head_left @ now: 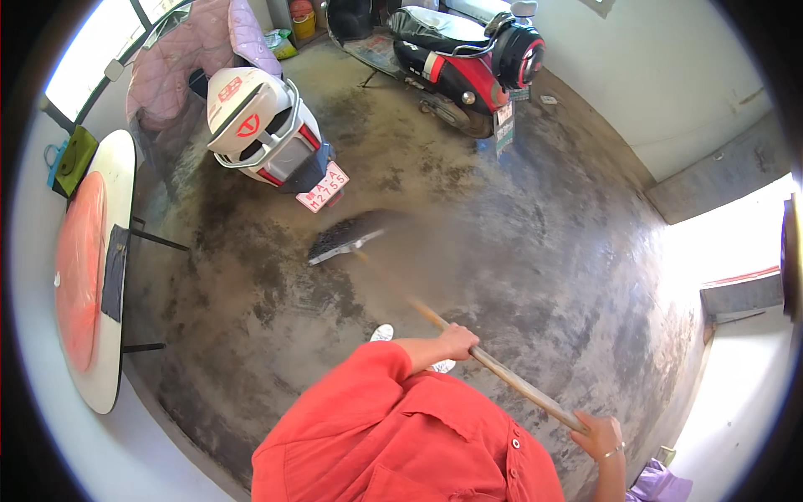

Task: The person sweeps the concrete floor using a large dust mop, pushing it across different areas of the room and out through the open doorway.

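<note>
A push broom with a long wooden handle slants across the floor in front of me. My left hand is closed around the middle of the handle. Near its upper end my right hand, with a bracelet at the wrist, grips the same handle. The broom's wide head, a pale bar with dark bristles, lies on the floor ahead and to the left. Between my left hand and the head, part of the handle is smeared and faint.
A white scooter with a pink quilted cover stands at the far left. Farther back is a red and black scooter. A folded round table leans on the left wall. A purple bag lies at the lower right, below a bright doorway.
</note>
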A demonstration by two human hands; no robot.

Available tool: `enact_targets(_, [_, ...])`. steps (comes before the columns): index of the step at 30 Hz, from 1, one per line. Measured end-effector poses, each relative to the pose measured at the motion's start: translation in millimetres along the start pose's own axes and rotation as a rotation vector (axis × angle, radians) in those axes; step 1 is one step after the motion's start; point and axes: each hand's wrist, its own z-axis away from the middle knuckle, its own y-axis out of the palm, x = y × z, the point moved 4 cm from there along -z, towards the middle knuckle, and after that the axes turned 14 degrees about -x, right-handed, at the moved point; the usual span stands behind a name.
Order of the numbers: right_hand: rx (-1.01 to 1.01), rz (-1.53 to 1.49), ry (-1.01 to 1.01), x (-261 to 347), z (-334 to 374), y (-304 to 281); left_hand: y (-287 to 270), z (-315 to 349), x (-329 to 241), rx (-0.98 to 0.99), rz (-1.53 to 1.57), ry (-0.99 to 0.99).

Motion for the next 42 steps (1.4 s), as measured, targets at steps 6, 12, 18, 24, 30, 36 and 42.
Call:
enact_targets(6, [0.026,-0.018,-0.251,125,-65,43,-32,99,128,0.015,-0.166,-0.18])
enact_targets(12, [0.066,-0.118,-0.372,196,-77,98,-72,162,164,0.088,-0.325,-0.398])
enact_targets(18, [0.027,-0.136,-0.266,160,-48,80,-47,144,134,-0.054,-0.404,-0.316])
enact_targets(24, [-0.084,-0.128,-0.021,56,11,40,6,62,31,-0.031,-0.159,-0.105])
enact_targets(30, [-0.249,-0.07,0.314,-41,139,26,103,4,-118,0.15,0.112,0.311])
enact_targets(36, [-0.173,-0.208,0.648,-61,248,33,135,-12,-237,0.486,0.115,0.504])
enact_targets(42, [-0.204,-0.458,0.795,-66,258,96,177,-38,-230,0.618,0.043,0.606])
